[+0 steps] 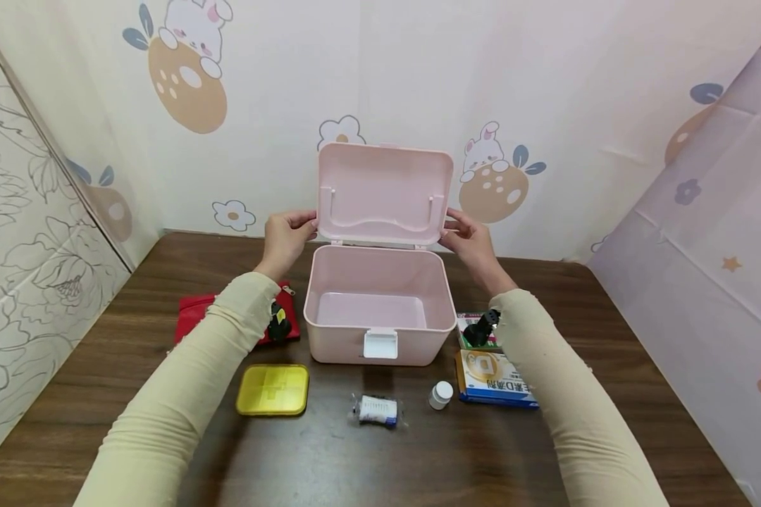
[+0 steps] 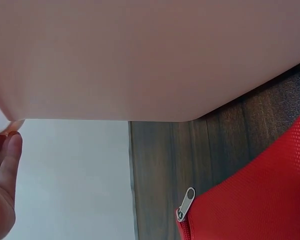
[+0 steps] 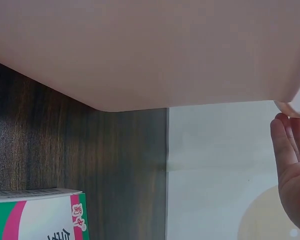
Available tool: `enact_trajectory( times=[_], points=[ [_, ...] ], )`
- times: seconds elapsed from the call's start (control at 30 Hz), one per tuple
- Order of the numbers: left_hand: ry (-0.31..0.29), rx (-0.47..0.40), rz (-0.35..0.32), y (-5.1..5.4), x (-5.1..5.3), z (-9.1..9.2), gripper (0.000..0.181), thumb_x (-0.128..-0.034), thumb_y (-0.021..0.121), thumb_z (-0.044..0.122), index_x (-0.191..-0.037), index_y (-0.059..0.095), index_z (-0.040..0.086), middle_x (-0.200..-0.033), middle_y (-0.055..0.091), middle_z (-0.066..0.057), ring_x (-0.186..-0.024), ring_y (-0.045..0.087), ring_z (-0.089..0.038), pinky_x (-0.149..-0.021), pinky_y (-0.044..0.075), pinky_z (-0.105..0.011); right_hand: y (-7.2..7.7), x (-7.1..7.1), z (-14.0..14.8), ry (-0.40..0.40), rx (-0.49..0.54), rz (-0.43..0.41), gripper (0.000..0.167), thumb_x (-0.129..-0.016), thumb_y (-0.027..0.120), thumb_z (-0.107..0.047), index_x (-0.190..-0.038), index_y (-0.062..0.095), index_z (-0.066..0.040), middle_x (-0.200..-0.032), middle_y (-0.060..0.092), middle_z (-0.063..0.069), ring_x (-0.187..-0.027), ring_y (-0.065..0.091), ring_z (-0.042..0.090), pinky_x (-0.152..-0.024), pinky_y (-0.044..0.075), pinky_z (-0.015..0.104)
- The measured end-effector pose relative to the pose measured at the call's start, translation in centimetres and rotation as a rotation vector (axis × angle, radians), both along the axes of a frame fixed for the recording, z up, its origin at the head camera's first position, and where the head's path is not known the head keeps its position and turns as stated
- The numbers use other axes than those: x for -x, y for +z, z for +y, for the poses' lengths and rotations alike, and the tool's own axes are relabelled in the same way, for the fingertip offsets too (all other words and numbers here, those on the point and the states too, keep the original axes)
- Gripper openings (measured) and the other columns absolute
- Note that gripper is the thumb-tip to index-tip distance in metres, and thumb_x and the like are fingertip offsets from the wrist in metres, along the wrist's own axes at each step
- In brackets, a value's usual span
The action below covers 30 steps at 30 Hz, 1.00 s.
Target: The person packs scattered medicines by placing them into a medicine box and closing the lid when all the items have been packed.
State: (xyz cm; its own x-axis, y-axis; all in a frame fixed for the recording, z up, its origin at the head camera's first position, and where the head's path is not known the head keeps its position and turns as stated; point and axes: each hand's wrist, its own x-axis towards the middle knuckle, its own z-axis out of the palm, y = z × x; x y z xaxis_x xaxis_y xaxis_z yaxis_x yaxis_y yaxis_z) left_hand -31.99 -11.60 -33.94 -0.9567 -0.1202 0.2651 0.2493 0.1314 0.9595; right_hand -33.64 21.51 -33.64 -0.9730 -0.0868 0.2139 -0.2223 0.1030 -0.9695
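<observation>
We see pink box (image 1: 336, 346) on bench (image 1: 431, 465), lid (image 1: 387, 186) raised at its back. Lid sits between our hands: left hand (image 1: 285, 241) pinches left edge, right hand (image 1: 472, 245) right edge. Front right of box, blue-and-orange carton (image 1: 491, 377) shows "D" among Chinese characters. In front of box, wrapped roll (image 1: 378, 410), print too small to read.

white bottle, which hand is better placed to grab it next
Likely the right hand: the white bottle stands off the right front corner of the pink box, while the left hand would have to reach across. Both hands hold the lid, so the right must let go first.
</observation>
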Motion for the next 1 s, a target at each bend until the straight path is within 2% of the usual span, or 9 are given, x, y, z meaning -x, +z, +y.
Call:
enact_trajectory(
  times=[0.07,0.13,0.3,0.37,0.53,0.6,0.77,1.0],
  points=[
    [0.007,0.015,-0.01,0.03,0.04,0.08,0.024,-0.0952,0.062,-0.003,-0.115,0.066,-0.017,-0.111,0.066,-0.032,-0.07,0.065,0.0,-0.08,0.058,-0.03,-0.09,0.0,-0.02,-0.003,-0.007,0.0,0.049,-0.097,0.056,0.008,-0.145,0.045,0.007,-0.122,0.057,0.029,-0.089,0.064,0.007,-0.084,0.055,0.022],
    [0.011,0.018,-0.019,0.01,0.08,0.12,0.024,-0.0955,0.063,-0.003,-0.115,0.066,-0.017,-0.111,0.066,-0.032,-0.07,0.064,0.0,-0.077,0.057,-0.025,-0.17,0.01,-0.04,-0.003,-0.009,-0.004,0.049,-0.098,0.055,0.008,-0.146,0.045,0.007,-0.12,0.059,0.026,-0.089,0.064,0.007,-0.086,0.055,0.024],
    [0.012,0.003,-0.03,-0.23,0.31,0.12,0.024,-0.0959,0.062,-0.002,-0.114,0.066,-0.017,-0.112,0.066,-0.032,-0.068,0.063,0.001,-0.073,0.055,-0.017,-0.47,0.24,-0.27,-0.023,0.0,-0.016,0.048,-0.097,0.055,0.011,-0.144,0.046,0.009,-0.108,0.063,0.009,-0.087,0.064,0.006,-0.092,0.053,0.031],
    [0.013,0.003,-0.031,-0.3,0.44,0.13,0.024,-0.0958,0.062,-0.003,-0.114,0.066,-0.017,-0.112,0.066,-0.032,-0.069,0.063,0.001,-0.073,0.056,-0.018,-0.57,0.34,-0.4,-0.034,-0.002,-0.023,0.047,-0.097,0.055,0.011,-0.143,0.047,0.009,-0.108,0.063,0.009,-0.087,0.064,0.005,-0.092,0.053,0.033],
    [0.01,0.006,-0.044,-0.33,0.65,0.22,0.023,-0.0955,0.062,-0.003,-0.113,0.067,-0.017,-0.111,0.066,-0.032,-0.071,0.064,-0.001,-0.076,0.056,-0.022,-0.59,0.43,-0.55,-0.055,-0.025,-0.044,0.047,-0.097,0.055,0.01,-0.143,0.048,0.008,-0.12,0.059,0.026,-0.086,0.063,0.005,-0.092,0.053,0.032],
    [0.011,0.019,-0.052,-0.38,0.69,0.21,0.023,-0.0957,0.062,-0.003,-0.114,0.067,-0.017,-0.111,0.067,-0.032,-0.071,0.064,-0.001,-0.079,0.057,-0.026,-0.62,0.43,-0.57,-0.063,-0.047,-0.059,0.046,-0.098,0.055,0.009,-0.144,0.048,0.007,-0.124,0.057,0.028,-0.087,0.062,0.005,-0.092,0.053,0.032],
    [0.016,0.047,-0.077,-0.43,0.77,0.18,0.023,-0.096,0.063,-0.002,-0.114,0.068,-0.015,-0.111,0.068,-0.031,-0.074,0.067,-0.006,-0.085,0.057,-0.036,-0.69,0.44,-0.52,-0.071,-0.093,-0.093,0.046,-0.099,0.055,0.005,-0.145,0.05,0.002,-0.124,0.057,0.024,-0.088,0.062,0.006,-0.095,0.052,0.037],
    [0.014,0.025,-0.101,-0.64,0.95,0.15,0.024,-0.0963,0.063,-0.001,-0.115,0.067,-0.016,-0.111,0.067,-0.032,-0.064,0.062,0.0,-0.082,0.058,-0.033,-0.85,0.57,-0.55,-0.08,-0.09,-0.117,0.044,-0.1,0.056,0.002,-0.143,0.051,0.002,-0.112,0.061,0.016,-0.084,0.063,0.006,-0.095,0.051,0.039]
  ],
)
